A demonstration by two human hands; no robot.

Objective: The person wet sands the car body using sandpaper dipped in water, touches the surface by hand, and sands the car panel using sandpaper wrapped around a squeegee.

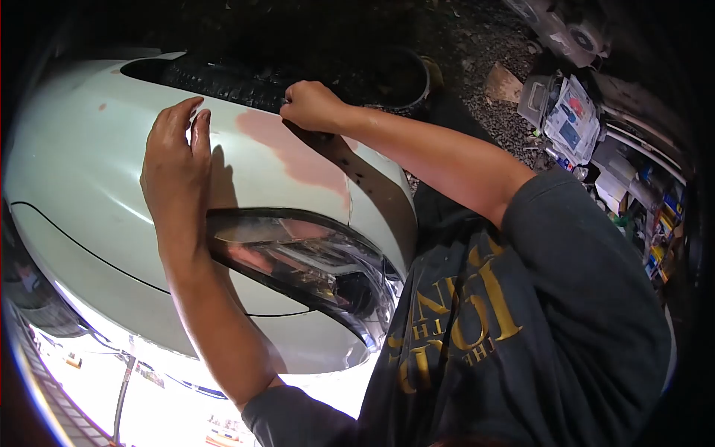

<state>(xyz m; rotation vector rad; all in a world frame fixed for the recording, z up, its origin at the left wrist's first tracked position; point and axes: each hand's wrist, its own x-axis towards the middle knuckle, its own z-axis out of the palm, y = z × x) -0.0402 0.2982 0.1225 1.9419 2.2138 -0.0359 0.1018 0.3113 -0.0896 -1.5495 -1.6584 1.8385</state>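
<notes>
A white car's front fender [97, 156] spreads before me, with a pinkish filler-like patch [298, 153] along its upper edge. My left hand [177, 141] is over the fender, left of the patch. Its fingers are bent, the thumb stands apart from them, and nothing shows in it. A shadow falls beside it on the paint. At the wheel-arch edge by the patch, my right hand [311, 106] is closed, fingers curled under. What it holds, if anything, is hidden. Below both hands lies the headlight [305, 261], partly behind my left forearm.
A dark tyre [223, 82] sits in the wheel arch beyond the fender. Gravel [484, 89] covers the ground there. To the right are a grey case [535, 97], newspaper [572, 119] and a heap of boxes and clutter [633, 201]. A thin pole [123, 398] stands at lower left.
</notes>
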